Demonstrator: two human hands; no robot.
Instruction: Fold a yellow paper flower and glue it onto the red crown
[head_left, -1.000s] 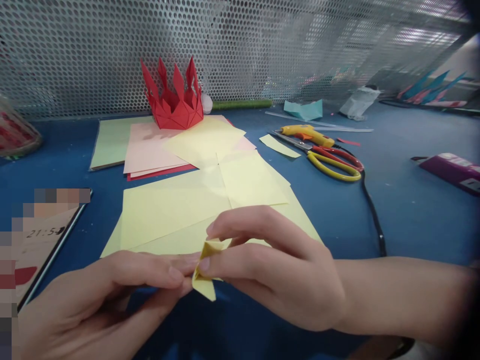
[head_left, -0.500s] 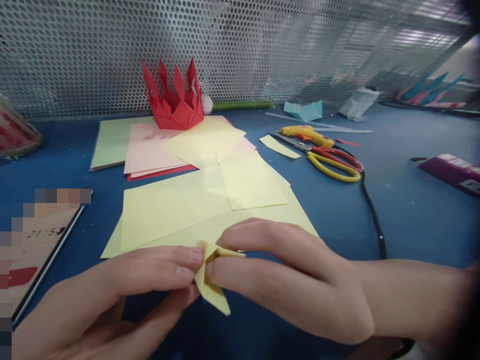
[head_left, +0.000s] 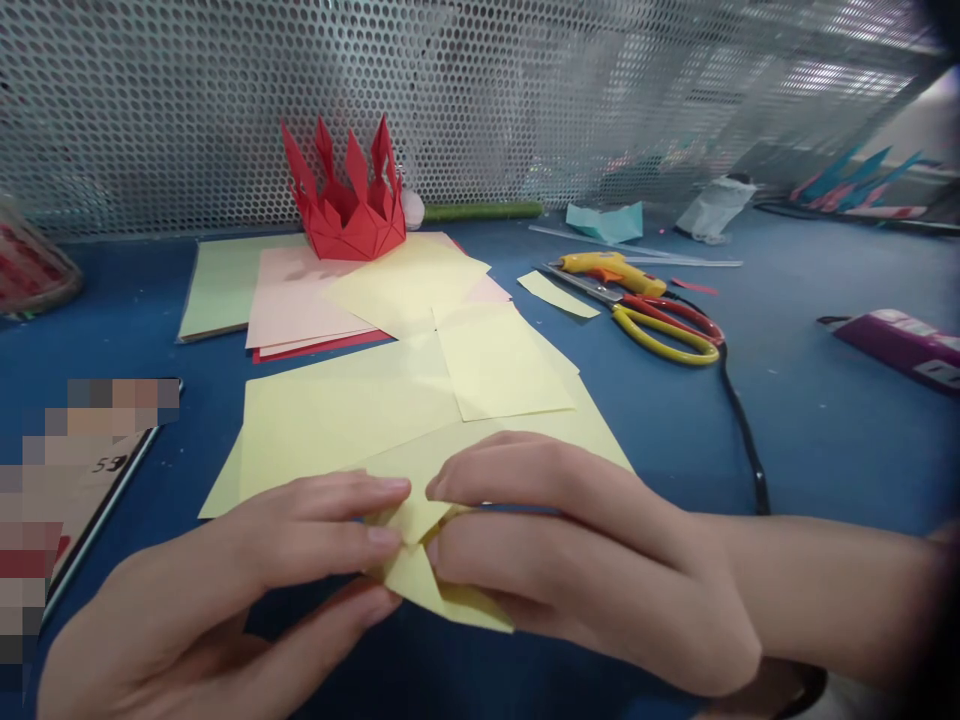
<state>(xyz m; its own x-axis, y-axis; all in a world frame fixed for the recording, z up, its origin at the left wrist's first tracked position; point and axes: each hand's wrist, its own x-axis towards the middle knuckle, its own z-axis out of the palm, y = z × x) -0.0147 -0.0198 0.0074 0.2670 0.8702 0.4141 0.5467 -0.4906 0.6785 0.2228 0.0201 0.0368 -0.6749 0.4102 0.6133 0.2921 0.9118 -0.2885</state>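
Between my two hands is a small folded piece of yellow paper (head_left: 411,580), with creased flaps that stand partly apart. My left hand (head_left: 247,580) pinches its left side, fingers on top and thumb below. From the right, my right hand (head_left: 577,560) grips the other side; its fingertips press into the folds and its thumb is mostly hidden. Just beyond the hands lie overlapping yellow sheets (head_left: 337,400), with a smaller yellow sheet (head_left: 510,365) on top of them.
A red paper crown (head_left: 356,225) stands on pink sheets (head_left: 300,300) at the back. Scissors (head_left: 667,335) and a yellow glue gun (head_left: 611,272) with a black cord (head_left: 742,430) lie right. A phone (head_left: 90,510) is at left, a purple object (head_left: 907,345) far right.
The folded yellow paper has spread wider between my hands, its lower flap now reaching further right. My left hand has shifted slightly right, and both hands still hold the paper.
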